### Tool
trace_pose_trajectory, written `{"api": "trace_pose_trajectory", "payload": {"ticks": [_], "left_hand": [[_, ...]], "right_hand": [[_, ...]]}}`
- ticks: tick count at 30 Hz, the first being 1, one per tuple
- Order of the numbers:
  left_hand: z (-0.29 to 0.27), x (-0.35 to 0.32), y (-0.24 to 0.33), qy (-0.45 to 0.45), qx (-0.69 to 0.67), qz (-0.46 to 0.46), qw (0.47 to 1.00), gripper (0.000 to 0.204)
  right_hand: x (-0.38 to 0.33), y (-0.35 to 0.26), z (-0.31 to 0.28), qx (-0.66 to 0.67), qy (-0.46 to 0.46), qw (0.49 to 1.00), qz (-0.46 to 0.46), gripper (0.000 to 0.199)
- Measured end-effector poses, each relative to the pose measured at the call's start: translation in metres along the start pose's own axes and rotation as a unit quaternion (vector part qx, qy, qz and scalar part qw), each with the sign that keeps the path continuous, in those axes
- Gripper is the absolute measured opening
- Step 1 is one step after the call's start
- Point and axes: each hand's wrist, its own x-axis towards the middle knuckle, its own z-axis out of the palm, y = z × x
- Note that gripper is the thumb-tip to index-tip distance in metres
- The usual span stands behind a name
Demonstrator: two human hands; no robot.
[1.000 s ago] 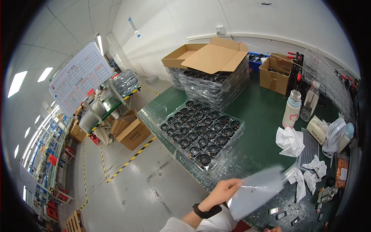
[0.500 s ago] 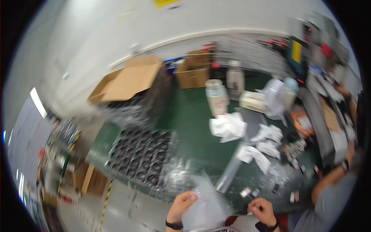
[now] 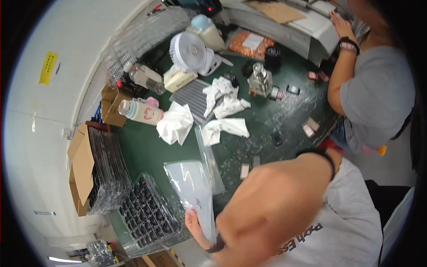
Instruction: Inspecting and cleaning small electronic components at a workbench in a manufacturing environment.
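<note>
1. Head view, largest item: the dark green work table point(image 3: 147, 151) runs from upper right to lower left. Its surface is matt and speckled with scuffs.
2. A bare forearm point(image 3: 275, 200), belonging to the person, fills the lower centre and hides the table edge. The right hand is not in view, so its grip cannot be told.
3. A co-worker in a grey shirt point(image 3: 378, 93) stands at the upper right, with a hand on the far bench.
4. At the left edge, a stack of clear moulded plastic trays point(image 3: 104, 173) leans against brown cardboard flaps point(image 3: 82, 164).
5. Lower left: one black compartment tray under clear film point(image 3: 149, 213) lies flat. Its round pockets appear filled.
6. The translucent flat plastic bag point(image 3: 193, 187) is at lower centre, lifted clear of the table. It looks thin, glossy and empty; nothing shows inside it, so filling appears not yet begun.
7. A second clear plastic sleeve point(image 3: 209, 160) lies on the table just beside it.
8. A white round desk fan point(image 3: 189, 51) stands at upper centre.
9. Crumpled white cloths point(image 3: 175, 124) lie mid-table, soft and creased.
10. The left hand point(image 3: 195, 224) pinches the bag's lower corner, fingers closed on the film.
11. Small dark flat parts point(image 3: 276, 139) lie loose, right of centre.
</note>
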Motion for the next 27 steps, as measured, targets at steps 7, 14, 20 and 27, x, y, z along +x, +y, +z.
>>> {"api": "trace_pose_trajectory", "payload": {"ticks": [7,14,20,27], "left_hand": [[-0.027,-0.004,-0.006,0.032,0.001,-0.016,0.999,0.042],[0.011,-0.010,0.016,0.056,0.006,-0.006,0.998,0.024],[0.025,-0.015,0.032,0.075,0.097,-0.010,0.992,0.034],[0.010,0.001,0.017,0.017,0.053,0.039,0.998,0.024]], "right_hand": [[-0.005,-0.002,-0.007,-0.049,0.028,0.995,-0.088,0.012],[-0.012,-0.011,-0.002,-0.068,0.076,0.984,-0.145,0.013],[-0.017,-0.028,-0.010,-0.108,0.111,0.973,-0.172,0.014],[-0.026,-0.048,-0.012,-0.144,0.112,0.958,-0.222,0.016]]}}
